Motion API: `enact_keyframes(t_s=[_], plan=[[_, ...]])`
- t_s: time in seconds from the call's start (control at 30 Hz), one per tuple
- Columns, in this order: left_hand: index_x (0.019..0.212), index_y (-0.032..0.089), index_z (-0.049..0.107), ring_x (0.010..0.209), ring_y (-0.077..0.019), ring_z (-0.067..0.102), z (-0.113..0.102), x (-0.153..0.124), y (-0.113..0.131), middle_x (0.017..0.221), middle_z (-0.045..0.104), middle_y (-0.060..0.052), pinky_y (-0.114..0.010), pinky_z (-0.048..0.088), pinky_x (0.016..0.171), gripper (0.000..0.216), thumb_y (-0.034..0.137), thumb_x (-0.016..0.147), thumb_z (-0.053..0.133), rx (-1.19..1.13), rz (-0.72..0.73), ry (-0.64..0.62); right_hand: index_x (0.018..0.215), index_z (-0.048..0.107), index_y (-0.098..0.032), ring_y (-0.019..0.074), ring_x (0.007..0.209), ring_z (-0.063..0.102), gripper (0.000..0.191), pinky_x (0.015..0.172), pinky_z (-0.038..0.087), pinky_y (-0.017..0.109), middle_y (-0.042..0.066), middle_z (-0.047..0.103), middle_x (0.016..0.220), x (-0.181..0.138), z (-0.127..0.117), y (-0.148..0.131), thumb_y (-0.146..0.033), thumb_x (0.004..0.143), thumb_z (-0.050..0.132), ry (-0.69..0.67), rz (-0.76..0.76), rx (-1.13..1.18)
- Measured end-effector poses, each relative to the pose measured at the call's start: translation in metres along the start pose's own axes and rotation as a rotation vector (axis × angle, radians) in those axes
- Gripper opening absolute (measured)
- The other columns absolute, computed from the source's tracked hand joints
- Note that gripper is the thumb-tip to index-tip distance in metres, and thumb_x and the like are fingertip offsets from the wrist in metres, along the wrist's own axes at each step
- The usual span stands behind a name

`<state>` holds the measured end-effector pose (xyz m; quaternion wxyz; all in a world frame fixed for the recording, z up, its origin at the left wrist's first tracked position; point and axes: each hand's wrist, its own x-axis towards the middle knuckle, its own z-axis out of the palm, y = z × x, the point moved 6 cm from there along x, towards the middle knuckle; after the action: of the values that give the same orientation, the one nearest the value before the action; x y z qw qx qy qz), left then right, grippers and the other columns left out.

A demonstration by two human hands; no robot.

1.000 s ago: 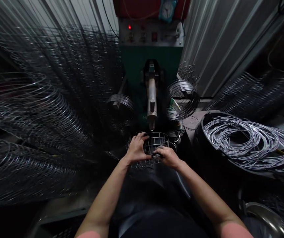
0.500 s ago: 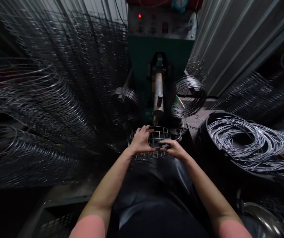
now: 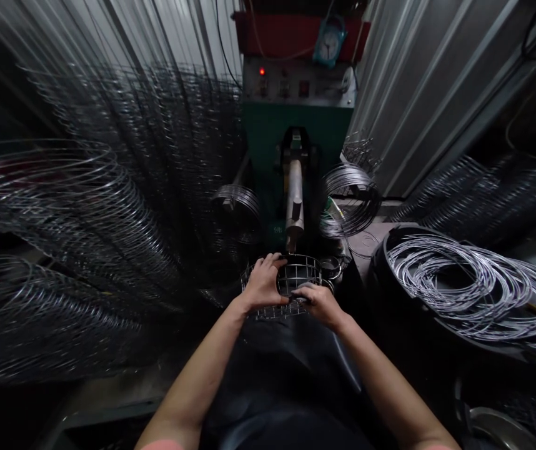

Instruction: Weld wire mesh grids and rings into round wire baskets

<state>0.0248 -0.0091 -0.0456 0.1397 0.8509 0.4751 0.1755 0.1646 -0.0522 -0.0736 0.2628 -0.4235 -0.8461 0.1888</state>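
Gripping the round silver wire-mesh basket (image 3: pixel 303 270), the left hand (image 3: pixel 263 284) and right hand (image 3: pixel 317 304) close their fingers on it. The basket sits just below the grey cylindrical arm (image 3: pixel 295 203) of the green machine (image 3: pixel 268 137).

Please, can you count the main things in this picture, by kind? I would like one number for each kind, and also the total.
Hands: 2 (left hand, right hand)
Wire basket: 1
Green machine: 1
Wire coils on spools: 2
Wall clock: 1
Black tub of wire loops: 1
Total: 8
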Motion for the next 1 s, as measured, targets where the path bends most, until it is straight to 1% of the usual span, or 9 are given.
enact_keyframes(t_s=[0.17, 0.3, 0.47, 0.6, 0.67, 0.87, 1.0], plan=[[0.127, 0.016, 0.042, 0.134, -0.0336, 0.031, 0.0, 0.004, -0.006, 0.142, 0.037, -0.018, -0.05, 0.026, 0.109, 0.088, 0.035, 0.049, 0.076, -0.005, 0.024, 0.01, 0.105, 0.065, -0.019, 0.0184, 0.091, 0.065, 0.034, 0.078, 0.05, 0.026, 0.008, 0.067, 0.102, 0.006, 0.002, -0.003, -0.006, 0.075, 0.058, -0.048, 0.043, -0.105], [0.127, 0.015, 0.042, 0.133, -0.0342, 0.031, -0.002, 0.007, -0.011, 0.141, 0.038, -0.018, -0.051, 0.025, 0.109, 0.088, 0.035, 0.049, 0.077, -0.009, 0.027, 0.027, 0.106, 0.065, -0.021, 0.0177, 0.091, 0.064, 0.035, 0.077, 0.049, 0.024, 0.007, 0.067, 0.102, 0.012, 0.003, -0.005, -0.006, 0.076, 0.058, -0.066, 0.075, -0.141], [0.126, 0.016, 0.044, 0.133, -0.0323, 0.033, -0.006, 0.013, -0.016, 0.14, 0.04, -0.018, -0.047, 0.028, 0.108, 0.086, 0.034, 0.048, 0.077, -0.019, 0.024, 0.047, 0.106, 0.065, -0.022, 0.019, 0.089, 0.065, 0.031, 0.076, 0.05, 0.026, 0.007, 0.066, 0.102, 0.023, 0.0, -0.007, -0.009, 0.079, 0.057, -0.08, 0.121, -0.193], [0.126, 0.016, 0.043, 0.133, -0.0315, 0.033, -0.005, 0.02, -0.019, 0.14, 0.039, -0.018, -0.046, 0.028, 0.108, 0.086, 0.034, 0.049, 0.078, -0.043, 0.025, 0.041, 0.106, 0.065, -0.021, 0.0206, 0.088, 0.065, 0.029, 0.075, 0.05, 0.028, 0.008, 0.066, 0.101, 0.03, -0.004, -0.007, -0.011, 0.08, 0.057, -0.107, 0.122, -0.227], [0.126, 0.017, 0.043, 0.133, -0.0316, 0.033, -0.005, 0.023, -0.02, 0.14, 0.04, -0.016, -0.047, 0.029, 0.108, 0.086, 0.034, 0.049, 0.078, -0.049, 0.026, 0.037, 0.105, 0.065, -0.021, 0.0196, 0.088, 0.065, 0.029, 0.076, 0.05, 0.027, 0.008, 0.066, 0.101, 0.032, -0.005, -0.005, -0.01, 0.079, 0.057, -0.096, 0.11, -0.208], [0.124, 0.019, 0.046, 0.13, -0.0325, 0.037, -0.006, 0.022, -0.018, 0.139, 0.041, -0.016, -0.046, 0.032, 0.105, 0.087, 0.042, 0.047, 0.08, -0.041, 0.05, 0.053, 0.102, 0.065, -0.022, 0.0174, 0.089, 0.064, 0.026, 0.077, 0.05, 0.026, 0.005, 0.067, 0.1, 0.028, -0.002, 0.001, -0.01, 0.079, 0.06, 0.011, 0.061, -0.111], [0.124, 0.017, 0.046, 0.131, -0.0328, 0.035, -0.006, 0.026, -0.02, 0.139, 0.041, -0.017, -0.047, 0.031, 0.106, 0.085, 0.038, 0.049, 0.078, -0.031, 0.022, 0.083, 0.102, 0.066, -0.021, 0.0184, 0.088, 0.065, 0.023, 0.075, 0.05, 0.025, 0.006, 0.067, 0.098, 0.032, -0.002, 0.006, -0.014, 0.081, 0.06, -0.001, 0.096, -0.164]])
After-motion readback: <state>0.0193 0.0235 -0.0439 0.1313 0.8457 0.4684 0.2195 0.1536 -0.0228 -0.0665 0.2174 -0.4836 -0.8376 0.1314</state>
